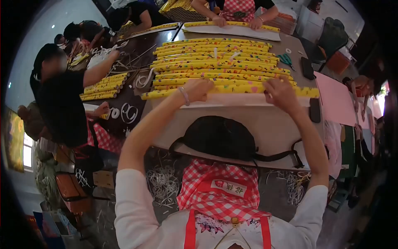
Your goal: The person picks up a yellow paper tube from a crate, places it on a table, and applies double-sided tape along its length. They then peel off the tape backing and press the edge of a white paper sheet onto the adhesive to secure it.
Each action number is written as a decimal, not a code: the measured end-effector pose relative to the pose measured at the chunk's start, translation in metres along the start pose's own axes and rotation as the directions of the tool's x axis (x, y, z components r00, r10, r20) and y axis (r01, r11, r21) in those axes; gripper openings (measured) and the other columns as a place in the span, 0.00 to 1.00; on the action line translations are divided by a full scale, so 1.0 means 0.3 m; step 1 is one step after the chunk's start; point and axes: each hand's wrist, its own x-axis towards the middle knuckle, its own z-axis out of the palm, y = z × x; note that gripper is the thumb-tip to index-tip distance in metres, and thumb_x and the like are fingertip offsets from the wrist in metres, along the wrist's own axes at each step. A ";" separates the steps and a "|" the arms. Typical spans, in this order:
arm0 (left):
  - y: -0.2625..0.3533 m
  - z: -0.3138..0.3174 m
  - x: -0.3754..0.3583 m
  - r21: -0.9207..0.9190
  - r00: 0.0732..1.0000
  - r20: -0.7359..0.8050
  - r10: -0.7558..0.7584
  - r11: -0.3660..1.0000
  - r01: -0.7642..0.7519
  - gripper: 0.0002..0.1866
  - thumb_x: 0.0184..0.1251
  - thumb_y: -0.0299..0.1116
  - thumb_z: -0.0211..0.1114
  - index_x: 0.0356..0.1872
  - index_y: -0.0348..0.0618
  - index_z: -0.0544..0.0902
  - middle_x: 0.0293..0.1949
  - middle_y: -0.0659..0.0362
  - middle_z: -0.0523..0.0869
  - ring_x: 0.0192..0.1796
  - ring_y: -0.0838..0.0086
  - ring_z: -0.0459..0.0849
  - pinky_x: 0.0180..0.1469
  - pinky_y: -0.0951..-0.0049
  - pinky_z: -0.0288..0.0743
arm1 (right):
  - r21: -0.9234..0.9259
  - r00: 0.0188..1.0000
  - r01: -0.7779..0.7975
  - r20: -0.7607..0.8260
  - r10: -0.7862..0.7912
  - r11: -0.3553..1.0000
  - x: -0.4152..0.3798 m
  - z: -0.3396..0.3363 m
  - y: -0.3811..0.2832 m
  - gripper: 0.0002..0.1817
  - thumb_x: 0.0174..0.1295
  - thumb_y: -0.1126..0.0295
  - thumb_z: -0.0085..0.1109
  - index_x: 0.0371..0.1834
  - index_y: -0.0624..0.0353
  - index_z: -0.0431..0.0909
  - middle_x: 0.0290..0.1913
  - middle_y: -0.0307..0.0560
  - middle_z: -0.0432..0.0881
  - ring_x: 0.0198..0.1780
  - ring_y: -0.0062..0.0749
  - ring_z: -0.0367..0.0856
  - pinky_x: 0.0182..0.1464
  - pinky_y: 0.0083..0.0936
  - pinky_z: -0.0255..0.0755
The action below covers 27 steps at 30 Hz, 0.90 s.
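Note:
Across the table in front of me lies a yellow patterned roll (238, 89) with a strip of white sheet (236, 99) showing along its near side. My left hand (199, 89) is closed on the roll left of its middle, fingers curled down. Further right, my right hand (281, 93) bends its fingers onto the same roll. Just beyond, several more yellow rolls (215, 64) lie side by side. A black bag (219, 137) with straps rests on the table between my forearms.
Scissors (286, 60), a tape ring (288, 51) and a black object (307, 67) lie at the right. A co-worker (62, 91) reaches over white strips (103, 56) at the left. Another person's hands (237, 21) hold a roll across the table.

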 end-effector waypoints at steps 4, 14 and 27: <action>0.049 -0.449 -0.043 0.121 0.940 -0.331 -0.083 0.984 0.130 0.15 0.48 0.31 0.62 0.38 0.38 0.72 0.33 0.49 0.80 0.39 0.54 0.82 0.40 0.59 0.77 | -0.501 0.977 -0.008 -0.190 -0.101 0.866 0.279 -0.346 0.118 0.24 0.50 0.65 0.64 0.52 0.53 0.73 0.42 0.41 0.76 0.46 0.31 0.75 0.55 0.38 0.62; 0.161 -0.937 -0.104 0.107 0.390 -0.920 0.045 0.985 0.138 0.22 0.56 0.35 0.68 0.48 0.38 0.72 0.37 0.51 0.81 0.37 0.63 0.81 0.40 0.67 0.76 | 0.119 0.808 0.184 -0.584 -0.081 0.976 0.418 -0.490 -0.210 0.23 0.52 0.78 0.64 0.55 0.57 0.75 0.50 0.49 0.76 0.49 0.40 0.77 0.46 0.31 0.74; 0.461 -0.273 0.299 -0.635 0.111 -0.644 -0.757 0.448 -0.629 0.21 0.60 0.32 0.67 0.47 0.33 0.68 0.38 0.53 0.78 0.39 0.71 0.77 0.45 0.72 0.71 | -0.003 0.915 -0.189 -0.364 0.175 0.982 0.181 -0.411 -0.387 0.19 0.55 0.75 0.58 0.52 0.56 0.72 0.51 0.50 0.71 0.49 0.47 0.73 0.48 0.39 0.69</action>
